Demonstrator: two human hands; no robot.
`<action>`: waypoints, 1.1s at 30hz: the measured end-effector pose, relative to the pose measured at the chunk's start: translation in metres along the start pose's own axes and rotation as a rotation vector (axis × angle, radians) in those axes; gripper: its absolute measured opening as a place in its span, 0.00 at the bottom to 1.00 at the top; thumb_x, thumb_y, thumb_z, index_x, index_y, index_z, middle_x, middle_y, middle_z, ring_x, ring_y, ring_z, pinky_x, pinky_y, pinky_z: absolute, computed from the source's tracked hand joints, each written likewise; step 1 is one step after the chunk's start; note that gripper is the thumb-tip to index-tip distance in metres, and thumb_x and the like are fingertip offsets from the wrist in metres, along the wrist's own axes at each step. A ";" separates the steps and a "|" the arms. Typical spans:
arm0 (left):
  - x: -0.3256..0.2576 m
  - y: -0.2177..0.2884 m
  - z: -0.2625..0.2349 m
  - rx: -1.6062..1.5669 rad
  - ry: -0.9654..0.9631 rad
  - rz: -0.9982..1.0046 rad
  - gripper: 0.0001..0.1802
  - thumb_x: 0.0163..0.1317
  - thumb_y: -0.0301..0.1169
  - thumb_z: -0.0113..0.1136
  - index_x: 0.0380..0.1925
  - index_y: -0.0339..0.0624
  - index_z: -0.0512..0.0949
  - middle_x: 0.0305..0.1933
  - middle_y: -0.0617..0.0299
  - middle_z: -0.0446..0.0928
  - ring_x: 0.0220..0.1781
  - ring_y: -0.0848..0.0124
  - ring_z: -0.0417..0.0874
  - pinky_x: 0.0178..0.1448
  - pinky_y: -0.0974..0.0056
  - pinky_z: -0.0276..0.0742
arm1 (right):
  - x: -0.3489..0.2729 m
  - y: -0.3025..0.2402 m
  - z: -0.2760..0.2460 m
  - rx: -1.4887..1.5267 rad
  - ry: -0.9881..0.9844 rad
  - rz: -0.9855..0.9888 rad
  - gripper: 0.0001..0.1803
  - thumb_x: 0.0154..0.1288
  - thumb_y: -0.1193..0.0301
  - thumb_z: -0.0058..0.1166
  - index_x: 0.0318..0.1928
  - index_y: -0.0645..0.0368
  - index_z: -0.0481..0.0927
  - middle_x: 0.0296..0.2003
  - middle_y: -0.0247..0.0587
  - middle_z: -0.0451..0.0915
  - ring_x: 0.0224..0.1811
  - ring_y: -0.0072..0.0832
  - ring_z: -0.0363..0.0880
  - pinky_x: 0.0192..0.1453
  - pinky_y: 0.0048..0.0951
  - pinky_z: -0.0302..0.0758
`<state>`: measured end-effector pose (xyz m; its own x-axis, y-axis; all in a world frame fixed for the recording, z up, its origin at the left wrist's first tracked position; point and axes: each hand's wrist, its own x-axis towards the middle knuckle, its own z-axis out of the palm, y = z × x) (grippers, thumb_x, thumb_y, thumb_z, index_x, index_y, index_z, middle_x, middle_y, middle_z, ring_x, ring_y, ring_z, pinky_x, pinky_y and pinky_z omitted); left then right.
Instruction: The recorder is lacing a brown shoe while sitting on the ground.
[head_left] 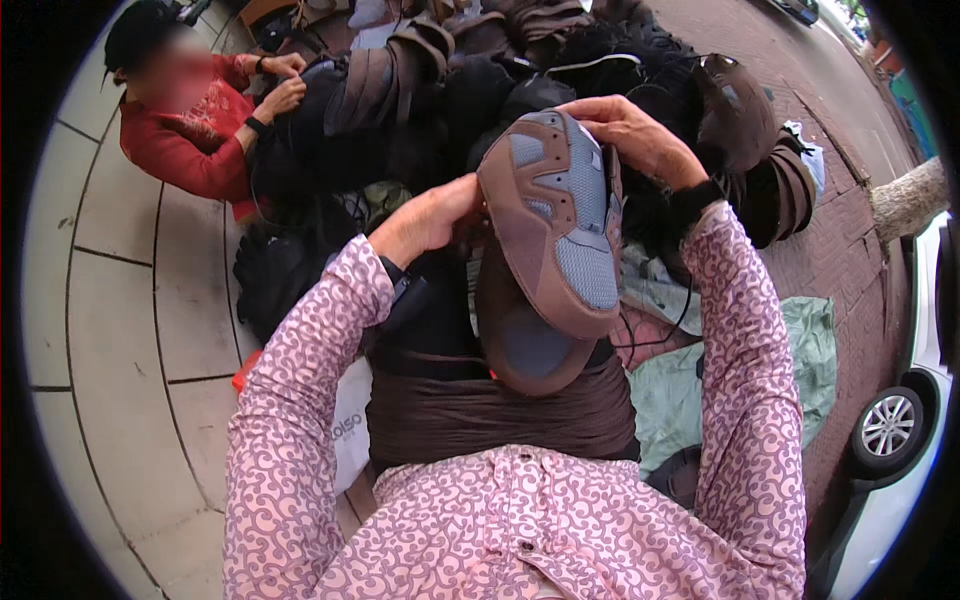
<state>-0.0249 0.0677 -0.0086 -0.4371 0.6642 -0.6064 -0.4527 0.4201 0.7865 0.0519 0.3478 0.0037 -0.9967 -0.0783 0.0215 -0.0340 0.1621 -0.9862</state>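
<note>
A brown shoe upper [545, 215] with grey mesh panels hangs over my lap, its rounded toe pointing toward me. My right hand [640, 138] is closed on its far end, thumb and fingers round the edge. On the near left side, my left hand [432, 218] grips the upper's edge; its fingertips are hidden behind the piece. Directly below, a second brown upper [545, 365] shows its toe and part of a grey panel. It lies over the dark gathered cloth [500, 415] on my lap; whether my hands touch it is hidden.
Heaps of stacked brown uppers [400, 75] and black pieces lie ahead. At the far left a person in red [185, 135] handles a dark piece. A green sheet [670, 400] lies at my right, near a tree trunk [910, 195] and a parked white car [890, 500].
</note>
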 end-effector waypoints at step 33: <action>0.001 -0.013 -0.008 -0.042 -0.077 0.018 0.32 0.58 0.62 0.62 0.50 0.51 0.84 0.43 0.59 0.75 0.44 0.63 0.73 0.49 0.56 0.70 | -0.067 -0.046 0.091 0.354 0.347 0.561 0.27 0.78 0.50 0.47 0.63 0.56 0.81 0.54 0.39 0.84 0.54 0.26 0.83 0.59 0.30 0.79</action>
<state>-0.0257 0.0574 -0.0204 -0.3857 0.7176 -0.5799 -0.4784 0.3818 0.7908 0.1268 0.2565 0.0330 -0.8252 0.2474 -0.5078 0.4538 -0.2449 -0.8568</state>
